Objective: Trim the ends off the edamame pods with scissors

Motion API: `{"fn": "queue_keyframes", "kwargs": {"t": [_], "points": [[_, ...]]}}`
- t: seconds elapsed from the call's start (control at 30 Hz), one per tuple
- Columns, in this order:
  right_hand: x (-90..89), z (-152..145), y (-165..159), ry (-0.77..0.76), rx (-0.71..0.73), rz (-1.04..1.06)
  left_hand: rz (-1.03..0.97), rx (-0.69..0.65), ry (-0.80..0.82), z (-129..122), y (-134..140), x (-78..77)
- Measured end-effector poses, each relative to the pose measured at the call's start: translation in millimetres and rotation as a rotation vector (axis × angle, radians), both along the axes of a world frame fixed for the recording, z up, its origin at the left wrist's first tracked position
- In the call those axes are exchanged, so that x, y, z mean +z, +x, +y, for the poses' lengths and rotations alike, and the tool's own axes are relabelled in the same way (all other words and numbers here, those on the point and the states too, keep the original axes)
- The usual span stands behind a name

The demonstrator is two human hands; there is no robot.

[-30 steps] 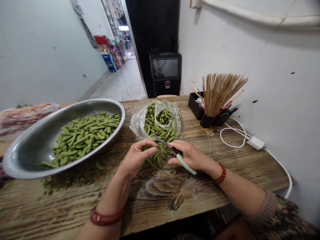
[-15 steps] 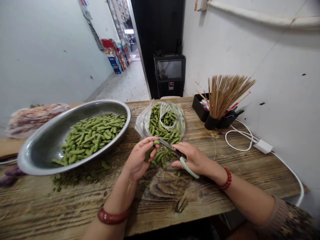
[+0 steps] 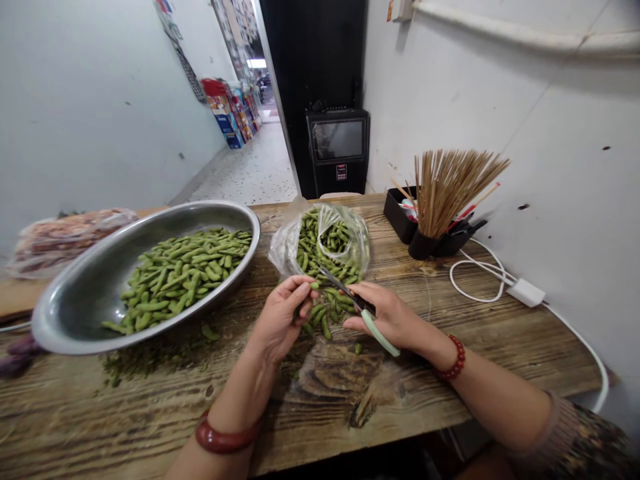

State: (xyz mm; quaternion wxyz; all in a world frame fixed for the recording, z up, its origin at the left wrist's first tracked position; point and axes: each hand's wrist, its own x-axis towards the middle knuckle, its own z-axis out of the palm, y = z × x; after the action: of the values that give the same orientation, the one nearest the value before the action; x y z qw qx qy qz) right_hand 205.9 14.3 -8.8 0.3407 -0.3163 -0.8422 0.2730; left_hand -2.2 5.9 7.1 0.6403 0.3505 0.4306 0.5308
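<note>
The scissors point(image 3: 369, 321), with grey blades and a pale green handle, slant forward and left. A green pod point(image 3: 315, 285), mostly hidden, is near their tips.

A small eatery or shop is suggested by bundled skewers point(image 3: 453, 190) at the right, a large metal bowl point(image 3: 75, 320) of green pods point(image 3: 185, 267) at the left, and colourful boxes point(image 3: 227, 120) stacked near the far street doorway point(image 3: 267, 87).

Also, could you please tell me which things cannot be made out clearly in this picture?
All in the head view:
Pod in the left hand: only a small end shows clearly; the hand covers most of the rest.
Scissors: the right hand hides part of the handles.
Purple things: cut off by the left edge, so I cannot say what they are.
Label on the black device: print too small to read.
</note>
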Motion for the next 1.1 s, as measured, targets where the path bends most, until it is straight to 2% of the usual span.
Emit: {"fn": "queue_keyframes", "kwargs": {"t": [0.13,0.27,0.4,0.5,0.6,0.73,0.93,1.1], "points": [[1.3,-1.1,-1.0,0.004,0.091,-0.033,-0.013,0.029,-0.005,0.0,0.9,1.5],[2.8,-1.7,-1.4,0.0,0.09,-0.07,0.024,-0.008,0.023,-1.7,3.9,0.7],[2.4,-0.7,-1.0,-0.016,0.083,-0.06,0.189,-0.071,0.077,-3.1,7.9,-3.1],[0.7,0.2,-0.6,-0.011,0.043,-0.051,0.282,-0.055,0.093,-2.7,8.9,-5.7],[0.1,0.5,-0.4,-0.017,0.013,-0.029,0.188,-0.002,0.037,-1.6,7.0,-5.5],[1.9,-1.0,-0.8,-0.018,0.08,-0.047,0.057,0.007,0.024,-1.8,5.5,-2.2],[5.5,-3.3,-0.1,-0.029,0.095,-0.078,0.142,-0.077,0.1,-5.4,10.8,-1.8],[6.5,-2.8,1.1,-0.012,0.105,-0.094,0.156,-0.169,0.08,-7.1,11.6,-1.1]]}}
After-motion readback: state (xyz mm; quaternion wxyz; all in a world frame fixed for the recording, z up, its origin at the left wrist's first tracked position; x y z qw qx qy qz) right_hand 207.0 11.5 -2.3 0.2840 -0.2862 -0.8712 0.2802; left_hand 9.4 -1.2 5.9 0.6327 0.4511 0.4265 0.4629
